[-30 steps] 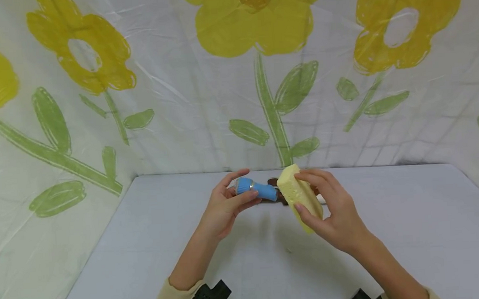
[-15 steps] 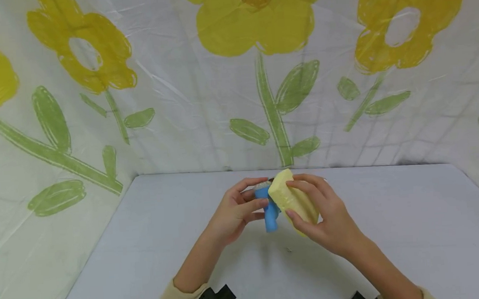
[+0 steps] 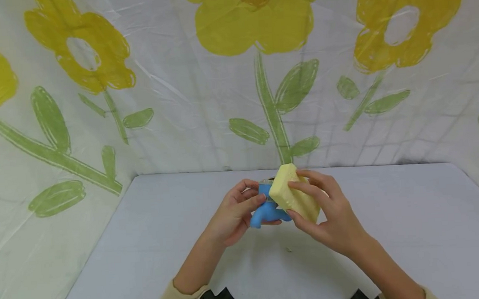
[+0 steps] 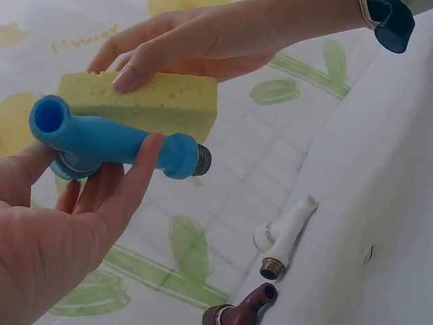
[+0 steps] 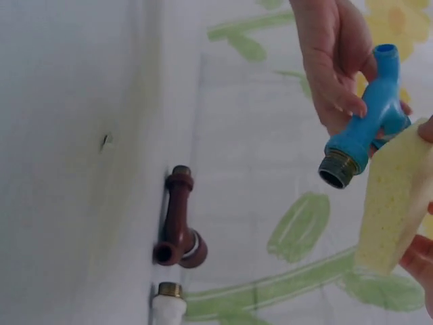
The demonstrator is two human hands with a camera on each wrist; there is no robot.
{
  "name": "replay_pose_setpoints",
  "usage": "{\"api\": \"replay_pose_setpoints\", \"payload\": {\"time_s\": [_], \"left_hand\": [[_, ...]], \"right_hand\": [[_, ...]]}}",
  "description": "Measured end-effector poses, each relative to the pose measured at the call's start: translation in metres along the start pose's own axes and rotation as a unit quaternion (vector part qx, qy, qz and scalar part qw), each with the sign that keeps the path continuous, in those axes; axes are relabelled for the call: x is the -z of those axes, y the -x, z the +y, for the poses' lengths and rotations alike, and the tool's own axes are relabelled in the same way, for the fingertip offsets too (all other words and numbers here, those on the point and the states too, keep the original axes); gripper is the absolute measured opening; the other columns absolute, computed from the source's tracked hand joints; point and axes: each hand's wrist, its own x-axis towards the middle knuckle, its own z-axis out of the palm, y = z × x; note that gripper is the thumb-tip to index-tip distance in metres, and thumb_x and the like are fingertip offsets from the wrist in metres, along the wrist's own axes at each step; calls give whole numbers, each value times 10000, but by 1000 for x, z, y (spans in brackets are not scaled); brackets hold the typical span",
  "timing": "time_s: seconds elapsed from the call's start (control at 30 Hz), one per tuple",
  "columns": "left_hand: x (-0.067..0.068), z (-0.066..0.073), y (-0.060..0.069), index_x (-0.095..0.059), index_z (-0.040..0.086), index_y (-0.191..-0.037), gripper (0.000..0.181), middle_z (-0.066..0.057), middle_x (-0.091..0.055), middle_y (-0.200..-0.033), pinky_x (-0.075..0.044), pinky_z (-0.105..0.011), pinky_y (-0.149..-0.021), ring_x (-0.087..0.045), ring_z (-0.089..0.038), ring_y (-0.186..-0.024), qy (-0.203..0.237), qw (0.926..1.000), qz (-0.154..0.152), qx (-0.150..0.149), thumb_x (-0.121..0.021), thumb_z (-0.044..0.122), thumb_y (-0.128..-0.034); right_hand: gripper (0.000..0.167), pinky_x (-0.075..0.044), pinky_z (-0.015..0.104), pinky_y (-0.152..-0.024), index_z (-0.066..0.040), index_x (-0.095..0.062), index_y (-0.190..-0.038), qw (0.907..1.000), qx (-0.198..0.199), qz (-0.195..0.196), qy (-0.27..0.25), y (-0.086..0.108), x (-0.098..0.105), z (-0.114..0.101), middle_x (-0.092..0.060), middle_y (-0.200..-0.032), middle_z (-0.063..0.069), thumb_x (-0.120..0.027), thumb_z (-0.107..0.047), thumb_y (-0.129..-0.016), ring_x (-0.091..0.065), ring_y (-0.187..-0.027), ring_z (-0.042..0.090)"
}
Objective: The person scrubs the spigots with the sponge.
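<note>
My left hand (image 3: 236, 213) holds a blue plastic tap (image 3: 264, 213) above the table, thumb on one side and fingers on the other. Its threaded end (image 5: 338, 169) shows plainly in the right wrist view. A pale yellow sponge (image 3: 292, 196) is gripped between the thumb and fingers of my right hand (image 3: 334, 214). The sponge lies close against the tap; in the left wrist view it sits just behind the blue body (image 4: 108, 139). Part of the tap is hidden by the sponge in the head view.
A brown tap (image 5: 177, 217) and a white tap (image 4: 289, 237) lie on the white table (image 3: 147, 265), near its far edge; hands and sponge mostly cover them in the head view. A tiny dark speck (image 3: 288, 250) is nearer. A flower-printed curtain (image 3: 179, 103) hangs behind.
My left hand has turned the blue tap from lying sideways to threaded end away, and moved right against the sponge. My right hand keeps its grip on the sponge, shifting slightly.
</note>
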Motion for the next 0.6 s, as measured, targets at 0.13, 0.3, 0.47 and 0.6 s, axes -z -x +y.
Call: {"api": "replay_pose_setpoints", "payload": {"time_s": [0.13,0.3,0.47,0.6], "left_hand": [[-2,0,0,-556,96,-1180,90,-60,-659,-1186,-654,-492,-843,-758,-197,-964,-30,10000,34,46,-517,75,-1101],[-2,1,1,-596,81,-1227,157,-61,-707,-1111,-663,-459,-814,-759,-164,-893,-10,9995,210,239,-502,108,-1105],[-3,1,0,-649,130,-1201,175,-55,-717,-1089,-662,-460,-826,-753,-160,-885,174,9985,97,503,-503,118,-1105],[-2,1,-1,-672,139,-1221,195,-51,-705,-1131,-650,-495,-865,-745,-160,-935,115,9981,-44,600,-509,171,-1119]], "right_hand": [[473,-461,120,-1013,-51,-709,-1255,9999,156,32,-7,-2,2,0,-601,-1345,238,-628,-466,-1042,-568,-1212,365],[493,-443,122,-1013,-59,-708,-1249,9997,84,-149,150,-2,5,4,-598,-1351,239,-598,-495,-1046,-548,-1204,390],[480,-451,141,-998,-65,-721,-1246,9999,108,-93,89,-2,7,3,-599,-1359,241,-617,-485,-1038,-539,-1220,389],[467,-458,151,-980,-67,-732,-1234,9998,192,93,33,-3,6,1,-606,-1347,240,-632,-477,-1033,-546,-1214,389]]}}
